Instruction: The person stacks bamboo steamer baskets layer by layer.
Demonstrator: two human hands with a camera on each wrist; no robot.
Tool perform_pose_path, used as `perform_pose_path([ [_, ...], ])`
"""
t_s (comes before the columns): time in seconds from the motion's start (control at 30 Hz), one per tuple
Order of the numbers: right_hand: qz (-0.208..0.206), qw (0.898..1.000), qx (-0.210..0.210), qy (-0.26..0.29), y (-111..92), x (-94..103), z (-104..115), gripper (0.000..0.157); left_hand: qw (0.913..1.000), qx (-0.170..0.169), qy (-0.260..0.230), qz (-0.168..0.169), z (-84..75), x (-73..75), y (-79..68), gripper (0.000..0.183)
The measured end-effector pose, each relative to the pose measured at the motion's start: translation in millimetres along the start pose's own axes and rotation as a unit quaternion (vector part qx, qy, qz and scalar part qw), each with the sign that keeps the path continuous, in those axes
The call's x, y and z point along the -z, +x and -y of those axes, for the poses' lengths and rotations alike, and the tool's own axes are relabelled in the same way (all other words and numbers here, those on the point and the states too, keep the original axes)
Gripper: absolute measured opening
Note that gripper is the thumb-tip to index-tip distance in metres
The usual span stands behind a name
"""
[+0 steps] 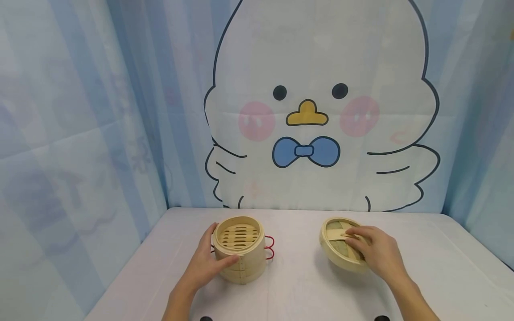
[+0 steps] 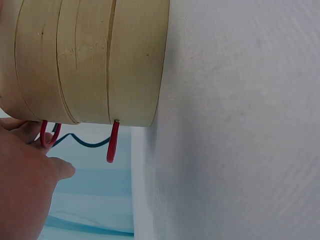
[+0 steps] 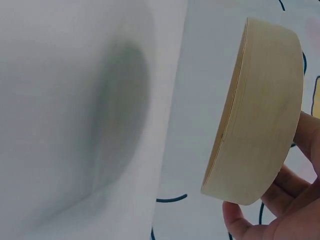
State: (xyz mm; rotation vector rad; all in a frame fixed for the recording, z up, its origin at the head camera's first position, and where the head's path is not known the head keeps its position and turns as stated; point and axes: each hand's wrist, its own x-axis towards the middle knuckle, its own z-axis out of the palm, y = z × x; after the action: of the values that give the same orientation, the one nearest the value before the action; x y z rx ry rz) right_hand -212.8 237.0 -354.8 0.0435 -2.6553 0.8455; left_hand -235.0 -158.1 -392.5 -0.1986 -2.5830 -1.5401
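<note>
A stacked bamboo steamer (image 1: 241,269) with a slatted top surface stands upright on the table, left of the middle. My left hand (image 1: 205,264) grips its left side, with the thumb across the front wall. Red loop handles (image 1: 270,248) stick out from the steamer's right side; in the left wrist view another red loop (image 2: 113,142) shows near my hand. To the right, my right hand (image 1: 379,252) pinches the bamboo lid (image 1: 336,236) at the middle of its woven top. The lid is tilted and held above the table, its rim (image 3: 265,110) clear of the surface in the right wrist view.
White cloth covers the table (image 1: 289,267). Behind it hangs a curtain (image 1: 305,187) printed with a white bird wearing a blue bow tie, and blue striped curtains (image 1: 80,133) close off the sides. Two dark round spots (image 1: 382,318) lie at the front edge.
</note>
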Motion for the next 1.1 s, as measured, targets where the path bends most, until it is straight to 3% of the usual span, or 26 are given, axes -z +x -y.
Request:
perform_pose_path([
  [1.1,-0.01,0.997,0.032,0.07,16.8,-16.8,71.4,0.022,1.0,-0.003,-0.001,-0.001,1.8,0.2,-0.2,0.118],
])
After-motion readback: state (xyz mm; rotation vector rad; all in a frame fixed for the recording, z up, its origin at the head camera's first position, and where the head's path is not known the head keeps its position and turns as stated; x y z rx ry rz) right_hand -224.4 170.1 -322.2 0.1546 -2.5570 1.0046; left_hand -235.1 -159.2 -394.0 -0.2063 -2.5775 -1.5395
